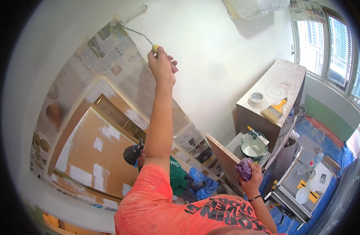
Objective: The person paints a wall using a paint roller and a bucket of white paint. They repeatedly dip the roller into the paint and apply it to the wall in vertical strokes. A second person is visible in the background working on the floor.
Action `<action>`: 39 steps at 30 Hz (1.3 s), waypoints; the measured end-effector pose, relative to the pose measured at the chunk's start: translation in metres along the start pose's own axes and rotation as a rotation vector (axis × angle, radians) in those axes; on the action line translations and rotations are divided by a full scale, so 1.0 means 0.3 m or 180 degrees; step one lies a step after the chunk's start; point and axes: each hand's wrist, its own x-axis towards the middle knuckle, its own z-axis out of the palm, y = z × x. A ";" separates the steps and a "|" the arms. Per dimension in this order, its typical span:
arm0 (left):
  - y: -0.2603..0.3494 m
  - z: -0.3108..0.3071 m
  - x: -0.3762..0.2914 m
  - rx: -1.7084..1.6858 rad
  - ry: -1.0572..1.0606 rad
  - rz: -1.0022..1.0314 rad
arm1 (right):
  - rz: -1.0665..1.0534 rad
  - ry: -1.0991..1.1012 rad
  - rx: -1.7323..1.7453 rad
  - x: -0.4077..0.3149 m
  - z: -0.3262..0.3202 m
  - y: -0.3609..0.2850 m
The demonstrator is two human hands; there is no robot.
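Observation:
My left hand point(163, 66), raised on an outstretched arm, grips the handle of a small paint roller point(141, 34). The handle is yellow at the neck and pinkish at its end. Its bent wire frame leads up to a pale roller sleeve point(135, 15), which lies against the white wall point(194, 38) just above a strip of taped newspaper point(108, 50). Lower right, my right hand point(252, 180) holds a crumpled purple cloth point(244, 169). Just beyond it stands a bucket of whitish paint point(253, 148) with a flat paintbrush point(258, 135) across its rim.
A co-worker in a green shirt point(177, 177) is below my left arm, beside a patched wooden panel point(92, 147). A cabinet point(288, 73) bears masking tape point(256, 100) and a wide brush point(275, 111). A board point(224, 160) stands near the bucket. Blue sheeting point(310, 132) covers the floor.

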 end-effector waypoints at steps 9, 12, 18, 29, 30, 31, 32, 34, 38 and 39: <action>-0.078 -0.030 -0.118 0.0468 -0.0037 -0.0017 | 0.0027 -0.0051 0.0054 -0.006 -0.004 0.001; 0.044 0.013 0.009 0.0535 -0.0065 0.0076 | 0.0013 -0.0031 0.0105 -0.004 -0.004 0.003; 0.143 0.010 0.078 0.0668 -0.0245 0.0679 | 0.0018 0.0021 0.0048 -0.001 -0.002 0.005; 0.205 -0.001 0.108 0.0110 -0.0110 0.0262 | 0.0039 0.0024 0.0069 -0.005 -0.001 0.004; 0.205 0.005 0.106 0.0157 -0.0007 0.0196 | 0.0029 0.0031 0.0076 -0.005 -0.001 0.004; 0.207 0.014 0.105 0.0198 0.0116 -0.0121 | 0.0021 0.0038 0.0077 -0.005 -0.002 0.005; 0.214 0.025 0.110 0.0162 -0.0003 0.0219 | 0.0015 0.0034 0.0078 -0.005 -0.002 0.005; 0.284 0.053 0.161 0.0117 -0.0074 0.0334 | 0.0027 0.0012 0.0091 -0.006 -0.003 0.003; 0.293 0.080 0.171 0.0180 -0.0143 0.0470 | 0.0040 0.0035 0.0099 -0.006 -0.002 0.000; 0.258 0.074 0.150 0.0233 -0.0084 0.0435 | 0.0006 0.0050 0.0105 -0.007 -0.002 -0.001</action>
